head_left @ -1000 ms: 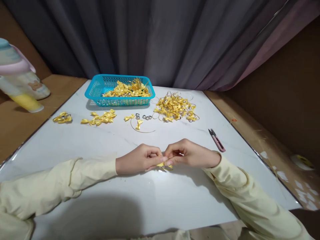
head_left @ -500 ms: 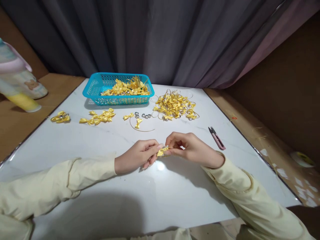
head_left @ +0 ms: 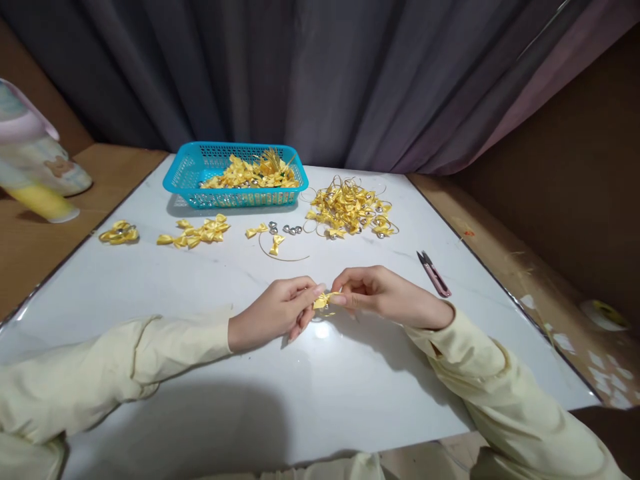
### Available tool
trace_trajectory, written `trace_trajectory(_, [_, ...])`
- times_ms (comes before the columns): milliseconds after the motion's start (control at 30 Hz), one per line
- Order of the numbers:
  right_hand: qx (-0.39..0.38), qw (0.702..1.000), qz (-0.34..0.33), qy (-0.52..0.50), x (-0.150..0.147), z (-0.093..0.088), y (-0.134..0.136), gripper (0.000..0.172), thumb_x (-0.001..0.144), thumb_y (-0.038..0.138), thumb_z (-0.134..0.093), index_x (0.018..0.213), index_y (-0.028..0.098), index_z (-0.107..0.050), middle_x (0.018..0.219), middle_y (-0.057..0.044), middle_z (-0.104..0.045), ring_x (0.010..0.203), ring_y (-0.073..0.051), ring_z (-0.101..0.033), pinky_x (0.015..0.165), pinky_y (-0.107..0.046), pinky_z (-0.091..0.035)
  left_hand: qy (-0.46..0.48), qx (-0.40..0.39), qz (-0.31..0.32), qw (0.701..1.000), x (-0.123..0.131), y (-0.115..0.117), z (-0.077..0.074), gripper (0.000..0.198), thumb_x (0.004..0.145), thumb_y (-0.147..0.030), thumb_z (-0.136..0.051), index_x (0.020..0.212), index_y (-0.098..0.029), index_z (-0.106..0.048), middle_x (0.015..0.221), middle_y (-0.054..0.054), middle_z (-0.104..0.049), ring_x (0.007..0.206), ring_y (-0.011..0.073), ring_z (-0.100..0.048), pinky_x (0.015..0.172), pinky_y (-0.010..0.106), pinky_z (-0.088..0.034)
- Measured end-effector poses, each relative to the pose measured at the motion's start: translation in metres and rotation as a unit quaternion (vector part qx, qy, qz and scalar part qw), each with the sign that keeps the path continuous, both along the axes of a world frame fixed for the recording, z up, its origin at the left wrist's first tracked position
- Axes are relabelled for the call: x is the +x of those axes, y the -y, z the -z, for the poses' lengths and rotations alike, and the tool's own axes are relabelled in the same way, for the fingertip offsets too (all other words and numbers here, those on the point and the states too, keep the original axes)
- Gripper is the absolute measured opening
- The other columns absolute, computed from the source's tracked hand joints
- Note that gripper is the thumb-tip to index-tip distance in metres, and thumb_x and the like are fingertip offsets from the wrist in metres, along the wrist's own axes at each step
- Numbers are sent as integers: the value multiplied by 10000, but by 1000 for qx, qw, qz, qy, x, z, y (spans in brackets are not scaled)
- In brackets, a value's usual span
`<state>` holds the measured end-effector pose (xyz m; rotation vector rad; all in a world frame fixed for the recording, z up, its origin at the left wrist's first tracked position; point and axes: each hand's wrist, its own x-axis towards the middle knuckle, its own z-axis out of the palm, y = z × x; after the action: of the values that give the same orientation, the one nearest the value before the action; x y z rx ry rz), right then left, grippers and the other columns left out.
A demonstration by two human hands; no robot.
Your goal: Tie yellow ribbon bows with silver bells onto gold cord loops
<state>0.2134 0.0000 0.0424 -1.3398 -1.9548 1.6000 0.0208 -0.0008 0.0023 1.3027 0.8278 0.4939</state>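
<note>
Between my two hands is a small yellow ribbon bow (head_left: 321,301), held just above the white tabletop. My left hand (head_left: 289,307) is closed on the bow's left side, thumb on top. Thumb and forefinger of my right hand (head_left: 370,291) pinch its right end. Something small and shiny hangs under the bow, with a bit of thin cord; its details are too small to tell. Beyond my hands lie two loose bows (head_left: 276,245), a thin gold cord (head_left: 280,259) in a curve and several silver beads (head_left: 293,230).
A blue basket (head_left: 235,197) holding yellow bows stands at the back. Right of it is a pile of corded bows (head_left: 347,207); to the left lie loose bows (head_left: 197,232) and a yellow bundle (head_left: 119,232). Thread snips (head_left: 434,273) rest at right, a bottle (head_left: 45,153) far left.
My right fingers have closed in on the bow's right end, where a thin cord stuck out between them before. My left hand stays nearly in place.
</note>
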Motion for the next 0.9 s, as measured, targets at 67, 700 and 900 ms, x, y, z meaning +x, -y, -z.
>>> trace_trajectory(67, [-1,1000,13,-9,0,0,0,376,748,478,-605,834,116,-551,546,31,-511,497,-76,-429,487,-209,-332,2,-26,2,1000,1,0,0,316,863,-433,-438,705,-160,-441,460,-66,-480,298,36,-400,300,128,-251])
trace_trajectory(700, [70,997,24,-5,-1,1,2,265,816,363,-546,821,103,-595,572,13,-527,508,-74,-438,487,-200,-333,30,-20,39,999,0,2,6,278,897,-376,-390,737,-161,-466,404,-95,-364,300,48,-344,314,155,-288])
trace_trajectory(900, [329,933,-67,131,0,3,8,188,830,104,-417,830,118,-604,588,-4,-522,519,-94,-410,537,-213,-321,3,10,50,999,0,2,5,289,903,-353,-376,685,-171,-431,381,-107,-315,284,33,-275,305,153,-228])
